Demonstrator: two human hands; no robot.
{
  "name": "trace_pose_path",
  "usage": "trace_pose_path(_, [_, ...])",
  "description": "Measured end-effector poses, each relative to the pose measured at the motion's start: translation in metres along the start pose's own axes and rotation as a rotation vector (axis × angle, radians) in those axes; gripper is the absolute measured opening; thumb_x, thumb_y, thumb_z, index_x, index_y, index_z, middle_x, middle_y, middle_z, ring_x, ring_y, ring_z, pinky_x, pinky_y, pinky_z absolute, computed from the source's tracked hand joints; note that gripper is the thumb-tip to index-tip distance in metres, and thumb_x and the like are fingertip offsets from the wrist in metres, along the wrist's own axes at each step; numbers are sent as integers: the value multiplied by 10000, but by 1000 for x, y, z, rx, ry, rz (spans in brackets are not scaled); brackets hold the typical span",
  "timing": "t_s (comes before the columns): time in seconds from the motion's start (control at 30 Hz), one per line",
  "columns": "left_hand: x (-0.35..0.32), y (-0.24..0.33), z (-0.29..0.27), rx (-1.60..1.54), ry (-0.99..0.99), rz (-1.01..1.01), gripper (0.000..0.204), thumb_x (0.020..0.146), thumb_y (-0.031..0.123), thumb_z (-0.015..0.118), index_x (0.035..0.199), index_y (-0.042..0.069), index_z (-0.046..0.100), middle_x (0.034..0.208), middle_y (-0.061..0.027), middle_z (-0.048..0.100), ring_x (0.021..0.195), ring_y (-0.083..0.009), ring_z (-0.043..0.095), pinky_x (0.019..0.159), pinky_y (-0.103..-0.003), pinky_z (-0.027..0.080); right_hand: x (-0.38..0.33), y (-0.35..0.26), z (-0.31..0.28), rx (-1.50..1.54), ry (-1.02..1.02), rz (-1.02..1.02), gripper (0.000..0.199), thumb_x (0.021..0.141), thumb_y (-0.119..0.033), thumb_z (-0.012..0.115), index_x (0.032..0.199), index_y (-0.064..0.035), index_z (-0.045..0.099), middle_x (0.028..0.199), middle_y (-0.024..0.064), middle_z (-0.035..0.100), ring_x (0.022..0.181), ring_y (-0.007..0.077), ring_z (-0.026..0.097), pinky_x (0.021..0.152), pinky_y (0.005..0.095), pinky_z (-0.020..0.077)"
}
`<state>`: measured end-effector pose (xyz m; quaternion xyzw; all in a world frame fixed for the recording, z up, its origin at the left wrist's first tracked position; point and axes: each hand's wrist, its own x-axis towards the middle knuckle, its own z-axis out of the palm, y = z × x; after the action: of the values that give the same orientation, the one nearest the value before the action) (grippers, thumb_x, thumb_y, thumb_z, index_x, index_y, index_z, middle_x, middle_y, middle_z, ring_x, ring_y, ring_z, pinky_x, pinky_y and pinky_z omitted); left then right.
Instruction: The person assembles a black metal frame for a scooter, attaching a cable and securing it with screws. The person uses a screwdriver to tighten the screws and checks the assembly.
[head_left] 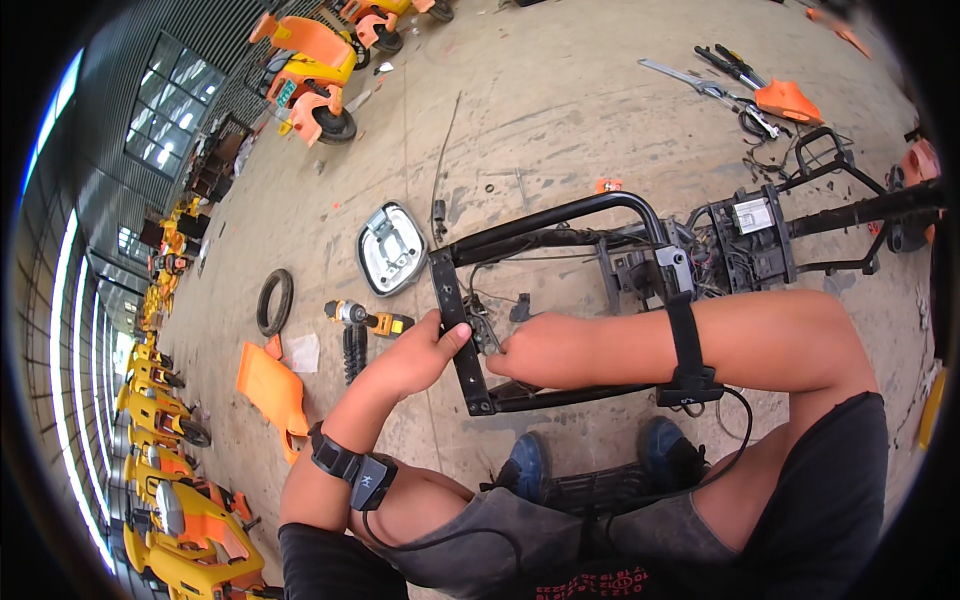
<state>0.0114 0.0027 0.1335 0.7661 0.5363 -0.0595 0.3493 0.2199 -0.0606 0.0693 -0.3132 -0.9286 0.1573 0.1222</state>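
A black tubular scooter frame (590, 206) lies across in front of me, its flat end bar (447, 290) toward the left. My left hand (428, 357) is closed round this end bar, thumb on top. Just inside the bar, my right hand (525, 352) has its fingers curled closed by a small metal bracket (483, 328) with thin wires. What those fingers pinch, if anything, is hidden behind the hand. A small black connector (520, 307) hangs on a wire above my right hand. Farther right, the frame carries a wiring-filled black housing (755, 245).
Left of the frame lie a silver-and-black oval part (392, 250), a yellow-black power tool (370, 319), a black ribbed part (354, 352), a tire (275, 302) and an orange panel (270, 385). Scooters (310, 75) stand beyond; an orange part (787, 101) lies far right.
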Motion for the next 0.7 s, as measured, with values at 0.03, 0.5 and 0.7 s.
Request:
trace_pose_path(0.03, [1, -3, 1, -14, 14, 13, 575, 994, 477, 509, 1204, -59, 510, 986, -174, 642, 915, -198, 568, 830, -345, 460, 1, 2, 2, 20, -2, 28, 133, 816, -97, 575, 931, -40, 610, 758, 178, 669, 734, 375, 677, 623, 476, 533])
trace_pose_path(0.5, [1, 6, -2, -45, -27, -25, 596, 992, 473, 513, 1185, -91, 504, 1032, -240, 653, 985, -275, 623, 872, -366, 473, 10, 5, -19, 883, -68, 522, 217, 864, -121, 537, 1013, -13, 651, 917, 164, 694, 855, 285, 677, 765, 416, 526])
trace_pose_path(0.7, [-1, 10, -3, -61, -26, -25, 591, 991, 483, 515, 1214, -64, 510, 964, -148, 631, 896, -191, 556, 807, -332, 460, 1, 2, -49, 807, 86, 657, 370, 864, -144, 553, 1185, 40, 558, 889, 195, 691, 784, 296, 690, 733, 408, 535])
